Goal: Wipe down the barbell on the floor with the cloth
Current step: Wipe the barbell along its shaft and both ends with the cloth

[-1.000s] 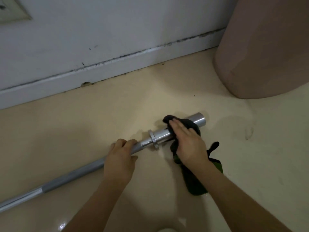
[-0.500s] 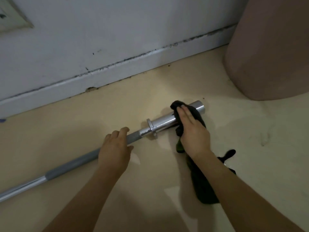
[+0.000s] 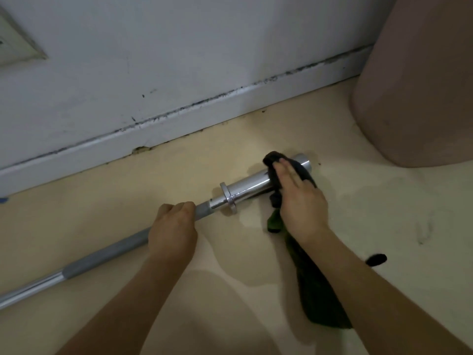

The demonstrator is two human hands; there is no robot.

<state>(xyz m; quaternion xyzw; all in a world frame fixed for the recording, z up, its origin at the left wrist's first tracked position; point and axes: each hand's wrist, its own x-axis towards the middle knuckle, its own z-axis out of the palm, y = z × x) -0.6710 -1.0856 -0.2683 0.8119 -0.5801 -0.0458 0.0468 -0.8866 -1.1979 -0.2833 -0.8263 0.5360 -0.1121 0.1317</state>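
One barbell (image 3: 245, 188) on floor (image 3: 378, 208): left hand (image 3: 174, 229) fingers curled round shaft; right hand (image 3: 303, 203) fingers straight, together, pressing cloth (image 3: 320, 301) onto sleeve end.

The barbell (image 3: 245, 187) is metal: its sleeve and collar are polished, glossy chrome, while the grip stretch looks matt grey and finely rough. The cloth (image 3: 320, 298) is soft, dark, matt fabric. The floor (image 3: 384, 213) is smooth and faintly glossy.

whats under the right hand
The dark cloth, draped over the barbell sleeve near its end; the right hand presses on it. The bar's surface beneath the cloth is covered, so it cannot be seen.
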